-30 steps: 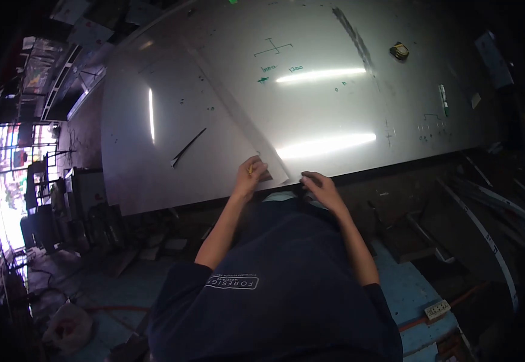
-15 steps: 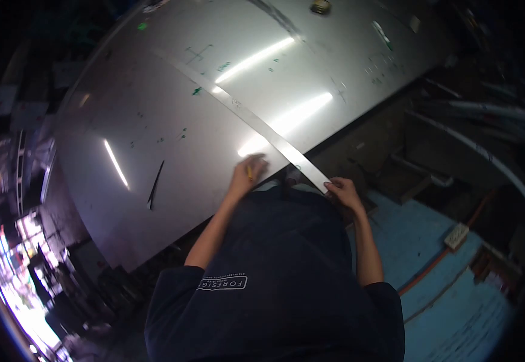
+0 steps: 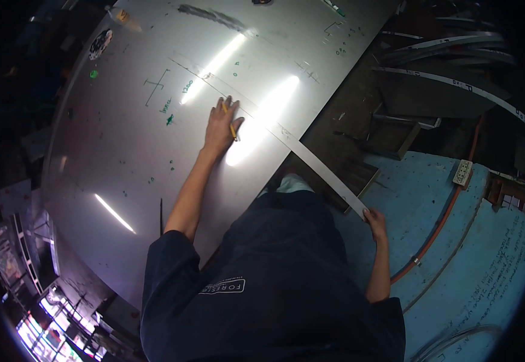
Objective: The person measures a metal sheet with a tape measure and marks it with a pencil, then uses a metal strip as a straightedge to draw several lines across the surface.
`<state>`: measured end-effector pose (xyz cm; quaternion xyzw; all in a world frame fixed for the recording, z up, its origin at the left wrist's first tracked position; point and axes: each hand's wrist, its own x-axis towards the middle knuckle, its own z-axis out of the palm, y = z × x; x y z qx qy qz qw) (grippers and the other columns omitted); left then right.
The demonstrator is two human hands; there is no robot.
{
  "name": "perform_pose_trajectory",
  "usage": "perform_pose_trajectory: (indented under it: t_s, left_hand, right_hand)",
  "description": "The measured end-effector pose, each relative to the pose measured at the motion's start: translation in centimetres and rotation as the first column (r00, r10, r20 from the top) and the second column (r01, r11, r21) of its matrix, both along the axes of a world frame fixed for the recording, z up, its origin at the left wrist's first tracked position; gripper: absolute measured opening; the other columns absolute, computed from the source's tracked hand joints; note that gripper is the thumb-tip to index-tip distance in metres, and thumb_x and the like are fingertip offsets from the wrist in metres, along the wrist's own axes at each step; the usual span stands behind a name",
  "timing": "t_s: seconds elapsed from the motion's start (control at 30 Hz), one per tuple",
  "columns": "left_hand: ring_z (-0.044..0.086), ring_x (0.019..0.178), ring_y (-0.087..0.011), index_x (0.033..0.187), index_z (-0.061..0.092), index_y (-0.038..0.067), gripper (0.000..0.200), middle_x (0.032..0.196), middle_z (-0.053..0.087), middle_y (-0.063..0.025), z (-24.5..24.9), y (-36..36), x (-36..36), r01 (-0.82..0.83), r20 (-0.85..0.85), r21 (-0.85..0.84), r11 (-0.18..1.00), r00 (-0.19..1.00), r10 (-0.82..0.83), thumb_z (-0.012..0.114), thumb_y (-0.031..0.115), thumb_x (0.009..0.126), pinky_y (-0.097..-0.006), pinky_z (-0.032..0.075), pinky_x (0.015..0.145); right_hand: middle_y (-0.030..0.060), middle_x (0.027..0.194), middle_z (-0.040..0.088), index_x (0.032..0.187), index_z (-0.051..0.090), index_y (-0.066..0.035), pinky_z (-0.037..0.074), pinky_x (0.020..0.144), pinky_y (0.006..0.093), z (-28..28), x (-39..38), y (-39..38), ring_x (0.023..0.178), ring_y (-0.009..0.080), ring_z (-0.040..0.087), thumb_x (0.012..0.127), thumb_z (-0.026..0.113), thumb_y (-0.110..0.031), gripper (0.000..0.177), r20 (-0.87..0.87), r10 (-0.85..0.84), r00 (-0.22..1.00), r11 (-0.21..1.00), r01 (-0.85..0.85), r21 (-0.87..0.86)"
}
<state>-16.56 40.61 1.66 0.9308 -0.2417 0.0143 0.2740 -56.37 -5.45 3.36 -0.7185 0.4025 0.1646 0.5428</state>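
My left hand (image 3: 220, 128) lies on a large grey metal sheet (image 3: 111, 120), its fingers stretched out, with a yellow pencil (image 3: 233, 128) tucked between them. Just right of it, a long, flat metal strip (image 3: 328, 174) runs diagonally across the sheet and out past the near edge. Its far part blends into the glare. My right hand (image 3: 376, 223) pinches the strip's near end, away from the sheet. Green handwriting (image 3: 166, 106) and drawn lines mark the surface around my left hand.
A thin dark tool (image 3: 161, 217) lies on the sheet beside my left arm. At right, a socket block (image 3: 462, 173) with an orange cable (image 3: 437, 232) sits on a blue surface (image 3: 443, 271). Curved metal strips (image 3: 455, 81) lie beyond. A small bottle-like object (image 3: 120, 16) stands far left.
My left hand has moved up and forward onto the sheet with the pencil. My right hand has drawn the strip's end down and right, so more of it overhangs. The view has shifted.
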Motion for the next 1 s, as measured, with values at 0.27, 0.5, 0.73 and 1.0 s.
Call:
perform_pose_trajectory:
  t_s: [0.27, 0.5, 0.73, 1.0]
  left_hand:
    - [0.043, 0.137, -0.046, 0.131, 0.059, 0.006, 0.046, 0.147, 0.048, -0.0232, -2.3, -2.1, 9.0, 0.031, 0.12, 0.093, 0.995, 0.992, -0.043, 0.071, 0.025, 0.09, -0.054, 0.038, 0.11]
    - [0.047, 0.133, -0.0443, 0.132, 0.058, 0.006, 0.047, 0.146, 0.049, -0.0263, -3.3, 0.5, 20.4, -0.173, 0.084, 0.187, 0.967, 0.984, 0.16, 0.07, 0.027, 0.091, -0.0473, 0.044, 0.108]
    - [0.04, 0.137, -0.05, 0.134, 0.058, 0.008, 0.047, 0.147, 0.047, -0.0277, -3.5, -0.8, 22.8, -0.07, 0.083, 0.035, 0.997, 0.994, 0.067, 0.069, 0.028, 0.092, -0.0485, 0.039, 0.113]
    - [0.038, 0.142, -0.0465, 0.134, 0.058, 0.01, 0.045, 0.149, 0.047, -0.0242, -4.4, -0.9, 28.0, -0.068, 0.161, 0.072, 0.995, 0.985, 0.056, 0.068, 0.027, 0.094, -0.05, 0.036, 0.115]
  right_hand:
    - [0.0064, 0.102, 0.069, 0.119, 0.065, 0.004, 0.05, 0.08, 0.0282, -2.8, 5.5, 2.5, 0.088, 0.0129, 0.062, 0.092, 0.075, -0.028, 0.043, 0.195, -0.326, 0.925, 0.944, 0.328, 0.021]
    - [0.0071, 0.097, 0.07, 0.117, 0.066, 0.006, 0.048, 0.075, 0.0246, -6.6, 21.9, 6.2, 0.086, 0.011, 0.062, 0.089, 0.079, -0.021, 0.041, 0.374, -0.432, 0.821, 0.897, 0.434, 0.086]
    - [0.0048, 0.09, 0.07, 0.109, 0.068, 0.002, 0.048, 0.069, 0.0238, -6.3, 31.1, 10.3, 0.076, 0.0096, 0.061, 0.09, 0.078, -0.016, 0.028, 0.409, -0.5, 0.763, 0.864, 0.474, 0.172]
    - [0.0064, 0.097, 0.072, 0.119, 0.069, 0.001, 0.052, 0.072, 0.0244, -7.3, 33.1, 11.4, 0.081, 0.011, 0.065, 0.091, 0.077, -0.015, 0.034, 0.37, -0.608, 0.703, 0.793, 0.513, 0.328]
